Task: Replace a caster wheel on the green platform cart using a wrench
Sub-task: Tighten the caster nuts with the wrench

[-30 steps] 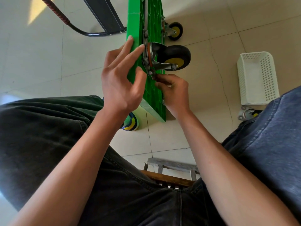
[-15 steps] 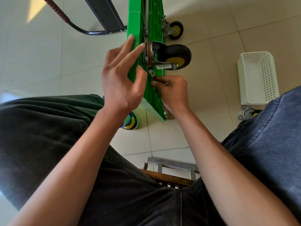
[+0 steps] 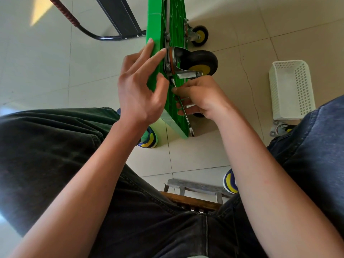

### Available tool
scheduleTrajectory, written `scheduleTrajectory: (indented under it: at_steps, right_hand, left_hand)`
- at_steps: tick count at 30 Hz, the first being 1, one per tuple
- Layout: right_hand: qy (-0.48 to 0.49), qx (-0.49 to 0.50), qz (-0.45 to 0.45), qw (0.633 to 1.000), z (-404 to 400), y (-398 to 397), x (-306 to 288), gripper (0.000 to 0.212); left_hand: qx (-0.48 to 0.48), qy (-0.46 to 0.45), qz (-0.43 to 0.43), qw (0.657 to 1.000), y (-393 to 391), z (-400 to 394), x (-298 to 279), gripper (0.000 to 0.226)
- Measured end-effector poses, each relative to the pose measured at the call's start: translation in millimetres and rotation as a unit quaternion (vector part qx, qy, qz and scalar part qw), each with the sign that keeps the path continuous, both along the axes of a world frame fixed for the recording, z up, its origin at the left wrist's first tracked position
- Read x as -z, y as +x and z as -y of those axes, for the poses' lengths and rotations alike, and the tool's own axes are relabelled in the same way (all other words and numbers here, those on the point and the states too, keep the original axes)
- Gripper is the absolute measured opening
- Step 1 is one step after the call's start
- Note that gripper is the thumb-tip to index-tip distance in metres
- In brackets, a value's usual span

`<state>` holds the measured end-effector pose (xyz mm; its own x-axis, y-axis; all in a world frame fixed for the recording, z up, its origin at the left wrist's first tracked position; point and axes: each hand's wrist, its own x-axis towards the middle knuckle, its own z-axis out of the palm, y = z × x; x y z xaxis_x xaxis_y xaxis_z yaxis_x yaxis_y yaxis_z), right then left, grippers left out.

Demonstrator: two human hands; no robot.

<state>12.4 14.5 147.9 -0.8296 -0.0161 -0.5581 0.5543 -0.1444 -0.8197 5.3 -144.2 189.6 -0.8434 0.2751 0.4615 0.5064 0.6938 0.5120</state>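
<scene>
The green platform cart (image 3: 175, 19) stands on its edge on the floor, its ribbed underside facing right. A black caster wheel with a yellow hub (image 3: 200, 62) sits in a metal bracket on that underside. My left hand (image 3: 141, 84) rests on the cart's smooth top face, fingers spread, thumb near the bracket. My right hand (image 3: 201, 95) is closed on a slim metal wrench (image 3: 186, 113); its upper end reaches the bolt below the bracket, and its lower end hangs past the cart's bottom corner. A second caster (image 3: 199, 35) is mounted farther along the cart.
A white perforated plastic basket (image 3: 292, 88) lies on the tiles at right, with a loose caster (image 3: 281, 129) just below it. The cart's black handle (image 3: 119, 17) lies at top left. My knees flank the cart; a wooden stool (image 3: 193, 200) is under me.
My right hand has slid down from the bolt under the bracket and now shows the wrench along the cart's underside. My left hand has stayed put.
</scene>
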Motion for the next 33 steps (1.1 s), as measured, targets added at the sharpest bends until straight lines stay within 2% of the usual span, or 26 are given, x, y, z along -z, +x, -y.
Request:
scheduleTrajectory:
  at_steps: [5,9,11,16,19,28,33]
  right_hand:
    - [0.088,-0.028,-0.011,0.996,-2,6,12,0.021]
    - [0.237,0.018,-0.094,0.967,2,6,30,0.019]
    - [0.269,0.035,-0.122,0.955,5,8,38,0.022]
    - [0.268,0.075,-0.215,0.936,13,15,54,0.025]
    - [0.247,0.103,-0.24,0.933,20,17,58,0.028]
    - [0.178,0.127,-0.225,0.949,29,12,55,0.029]
    - [0.179,0.124,-0.217,0.952,30,13,57,0.026]
  left_hand:
    - [0.0,-0.001,0.003,1.0,0,0,-2,0.045]
    - [0.003,-0.003,0.003,1.0,0,0,-1,0.045]
    - [0.003,0.001,0.003,1.0,0,0,-1,0.045]
    - [0.005,0.005,0.0,1.0,0,-1,0,0.045]
    - [0.004,0.005,0.002,1.0,0,0,0,0.044]
    - [0.005,0.005,-0.003,1.0,1,0,1,0.044]
    - [0.004,0.007,-0.003,1.0,0,0,2,0.044]
